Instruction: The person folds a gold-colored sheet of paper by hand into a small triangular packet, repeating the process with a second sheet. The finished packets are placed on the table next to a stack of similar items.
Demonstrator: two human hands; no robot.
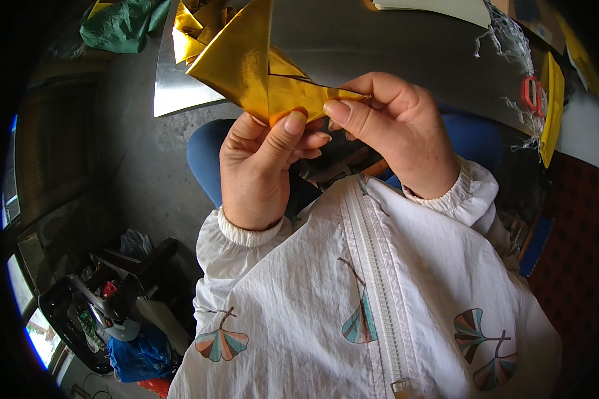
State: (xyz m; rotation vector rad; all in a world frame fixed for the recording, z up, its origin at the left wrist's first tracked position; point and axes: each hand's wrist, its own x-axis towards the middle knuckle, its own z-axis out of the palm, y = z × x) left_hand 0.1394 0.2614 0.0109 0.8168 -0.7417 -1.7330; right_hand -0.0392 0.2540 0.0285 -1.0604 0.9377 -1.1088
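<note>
A folded piece of shiny gold foil paper (243, 63) is held up between both hands, over my lap by the table's near edge. My left hand (259, 159) pinches its lower part, thumb on the front face and fingers behind. At the narrow pointed end on the right, my right hand (402, 126) grips the paper between thumb and forefinger. More folded gold foil (191, 41), with several layers and points, shows at the upper left of the piece; whether it is joined to it I cannot tell.
Beyond my hands lies a dark metal-topped table (379, 50). On its right are red-handled scissors (531, 93), white stringy strands (509, 36) and a yellow strip (552, 110). A green bag (123, 26) sits far left. Lower left, a black basket (66, 319) stands beside a blue bag (143, 356).
</note>
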